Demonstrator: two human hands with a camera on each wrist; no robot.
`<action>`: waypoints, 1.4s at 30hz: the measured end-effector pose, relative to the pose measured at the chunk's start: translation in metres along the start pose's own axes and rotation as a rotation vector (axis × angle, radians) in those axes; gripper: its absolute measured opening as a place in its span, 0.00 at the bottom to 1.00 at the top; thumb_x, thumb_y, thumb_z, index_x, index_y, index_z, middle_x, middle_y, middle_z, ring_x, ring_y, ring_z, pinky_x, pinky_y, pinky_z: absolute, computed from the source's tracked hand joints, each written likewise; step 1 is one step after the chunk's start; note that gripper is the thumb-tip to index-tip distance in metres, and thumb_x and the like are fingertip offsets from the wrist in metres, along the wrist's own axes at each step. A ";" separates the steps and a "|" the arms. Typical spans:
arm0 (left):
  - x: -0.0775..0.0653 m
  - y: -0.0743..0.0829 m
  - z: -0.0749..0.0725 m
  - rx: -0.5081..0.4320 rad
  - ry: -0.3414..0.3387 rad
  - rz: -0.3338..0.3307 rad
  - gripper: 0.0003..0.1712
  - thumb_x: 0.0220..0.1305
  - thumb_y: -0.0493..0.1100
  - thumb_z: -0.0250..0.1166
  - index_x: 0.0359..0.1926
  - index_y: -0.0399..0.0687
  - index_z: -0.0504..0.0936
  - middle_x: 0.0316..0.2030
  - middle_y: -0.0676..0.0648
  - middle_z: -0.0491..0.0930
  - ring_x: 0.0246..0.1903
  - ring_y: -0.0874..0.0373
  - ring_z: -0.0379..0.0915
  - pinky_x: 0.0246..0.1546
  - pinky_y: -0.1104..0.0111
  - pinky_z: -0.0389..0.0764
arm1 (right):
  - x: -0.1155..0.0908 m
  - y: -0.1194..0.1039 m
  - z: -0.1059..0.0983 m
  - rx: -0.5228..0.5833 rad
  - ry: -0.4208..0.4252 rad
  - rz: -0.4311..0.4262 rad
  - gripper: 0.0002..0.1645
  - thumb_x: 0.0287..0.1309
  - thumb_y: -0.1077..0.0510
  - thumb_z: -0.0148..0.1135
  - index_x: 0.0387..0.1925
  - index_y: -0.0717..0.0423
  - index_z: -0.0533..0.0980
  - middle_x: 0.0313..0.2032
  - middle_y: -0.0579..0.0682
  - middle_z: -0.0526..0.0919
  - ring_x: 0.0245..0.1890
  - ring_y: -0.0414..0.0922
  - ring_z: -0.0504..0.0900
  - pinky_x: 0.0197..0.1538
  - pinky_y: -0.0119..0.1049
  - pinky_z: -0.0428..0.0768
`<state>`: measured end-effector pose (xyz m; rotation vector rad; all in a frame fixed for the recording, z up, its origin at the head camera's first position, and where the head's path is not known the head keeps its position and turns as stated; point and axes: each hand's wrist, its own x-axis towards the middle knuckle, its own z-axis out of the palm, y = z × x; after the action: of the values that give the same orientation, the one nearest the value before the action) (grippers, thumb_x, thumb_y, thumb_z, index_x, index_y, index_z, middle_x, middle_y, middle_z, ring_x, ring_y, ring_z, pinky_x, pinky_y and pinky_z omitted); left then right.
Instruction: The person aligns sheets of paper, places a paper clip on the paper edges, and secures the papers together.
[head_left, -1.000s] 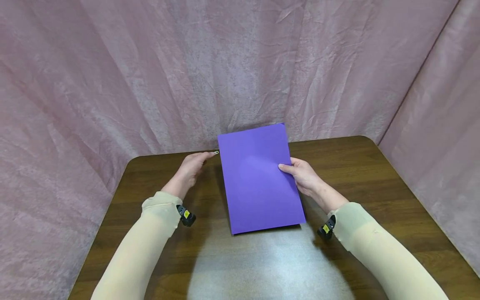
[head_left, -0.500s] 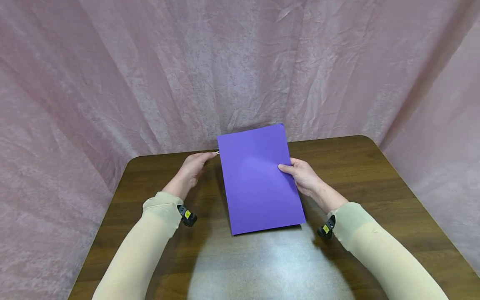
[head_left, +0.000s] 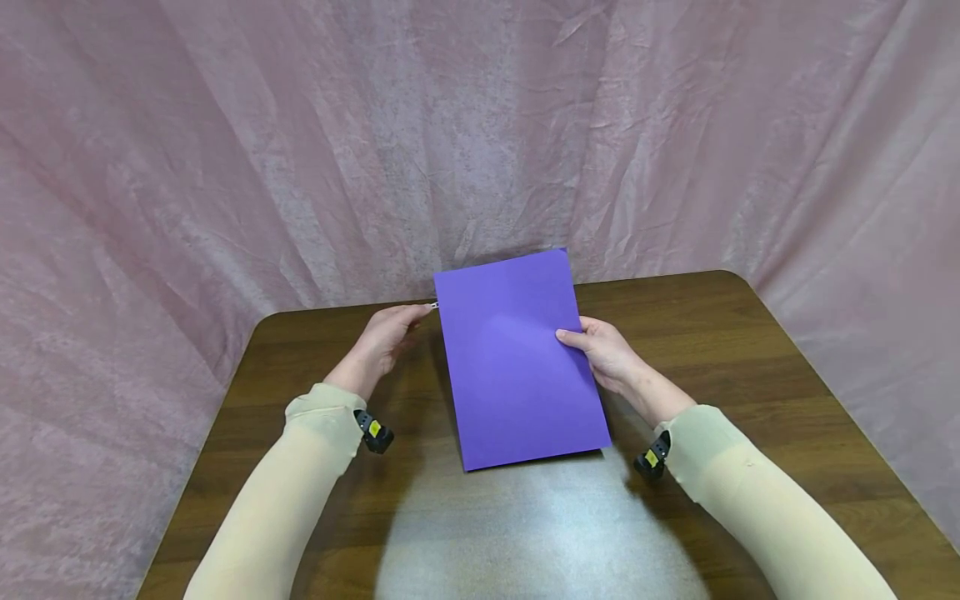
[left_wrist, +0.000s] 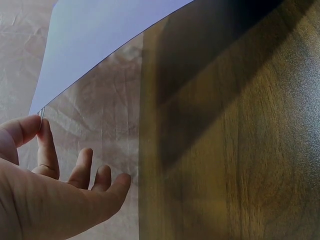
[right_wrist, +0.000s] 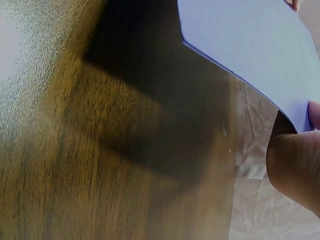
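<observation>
A purple sheet of paper (head_left: 517,367), perhaps several sheets together, is held tilted above the table. My right hand (head_left: 611,354) grips its right edge, thumb on the front face and fingers behind. At the sheet's upper left edge, my left hand (head_left: 386,333) pinches a small white paper clip (head_left: 435,306) between thumb and index finger. In the left wrist view the paper clip (left_wrist: 42,114) meets the paper's edge near a corner; whether it has slid over the edge is too small to tell. The other left fingers are loosely bent, away from the paper.
The brown wooden table (head_left: 300,433) has rounded back corners and a bright glare at its front middle. A pink velvet curtain (head_left: 360,150) hangs right behind it, with more curtain along both sides. Each wrist wears a small black camera (head_left: 375,433).
My left hand has moved slightly right, bringing the paper clip from just beside the paper up to its edge. The paper has shifted very slightly; the right hand keeps its hold.
</observation>
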<state>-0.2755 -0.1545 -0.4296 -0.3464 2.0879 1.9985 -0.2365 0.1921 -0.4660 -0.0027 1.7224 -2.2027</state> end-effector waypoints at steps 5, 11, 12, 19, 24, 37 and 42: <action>0.001 0.000 0.001 -0.014 -0.007 0.009 0.14 0.66 0.47 0.70 0.46 0.44 0.81 0.36 0.54 0.74 0.44 0.57 0.68 0.63 0.56 0.70 | 0.001 0.001 0.000 -0.003 0.002 -0.005 0.12 0.74 0.64 0.57 0.55 0.62 0.74 0.35 0.48 0.89 0.32 0.44 0.88 0.38 0.37 0.86; 0.002 0.000 0.003 -0.021 -0.006 0.015 0.14 0.65 0.46 0.71 0.45 0.43 0.81 0.34 0.55 0.74 0.40 0.60 0.69 0.62 0.56 0.70 | 0.002 0.002 0.001 -0.014 0.006 -0.001 0.10 0.73 0.64 0.57 0.53 0.61 0.74 0.34 0.48 0.89 0.32 0.44 0.88 0.37 0.37 0.86; 0.002 0.000 0.003 -0.019 -0.005 0.014 0.14 0.65 0.47 0.71 0.45 0.43 0.82 0.33 0.55 0.74 0.40 0.60 0.69 0.61 0.57 0.71 | 0.002 0.002 0.002 -0.016 0.007 0.000 0.10 0.73 0.64 0.57 0.53 0.61 0.74 0.34 0.48 0.89 0.32 0.44 0.88 0.37 0.37 0.86; 0.003 -0.001 0.002 -0.015 0.001 0.003 0.14 0.65 0.47 0.71 0.44 0.43 0.81 0.32 0.54 0.73 0.40 0.59 0.69 0.61 0.57 0.72 | 0.001 0.002 0.002 -0.018 0.009 0.011 0.09 0.73 0.64 0.58 0.52 0.61 0.75 0.34 0.48 0.89 0.31 0.44 0.88 0.37 0.37 0.86; 0.003 -0.001 0.002 -0.025 -0.016 0.003 0.10 0.65 0.46 0.71 0.39 0.47 0.81 0.35 0.53 0.73 0.42 0.58 0.69 0.68 0.52 0.67 | 0.002 0.001 0.003 -0.022 0.009 0.017 0.13 0.73 0.64 0.58 0.55 0.63 0.74 0.34 0.48 0.89 0.32 0.45 0.88 0.37 0.38 0.86; 0.002 -0.003 0.000 -0.028 -0.037 0.013 0.09 0.65 0.47 0.72 0.34 0.49 0.81 0.34 0.52 0.73 0.53 0.47 0.67 0.70 0.50 0.64 | 0.002 0.003 0.004 -0.028 -0.001 0.018 0.14 0.73 0.63 0.58 0.56 0.63 0.74 0.35 0.48 0.89 0.32 0.45 0.88 0.38 0.39 0.87; 0.001 -0.003 0.000 -0.030 -0.037 0.014 0.11 0.64 0.47 0.72 0.33 0.48 0.80 0.33 0.52 0.73 0.56 0.44 0.65 0.70 0.50 0.64 | 0.002 0.004 0.004 -0.028 -0.003 0.017 0.14 0.74 0.63 0.58 0.56 0.64 0.74 0.34 0.48 0.89 0.32 0.44 0.88 0.38 0.38 0.87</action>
<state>-0.2757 -0.1550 -0.4328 -0.2994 2.0454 2.0307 -0.2362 0.1869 -0.4688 0.0017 1.7451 -2.1659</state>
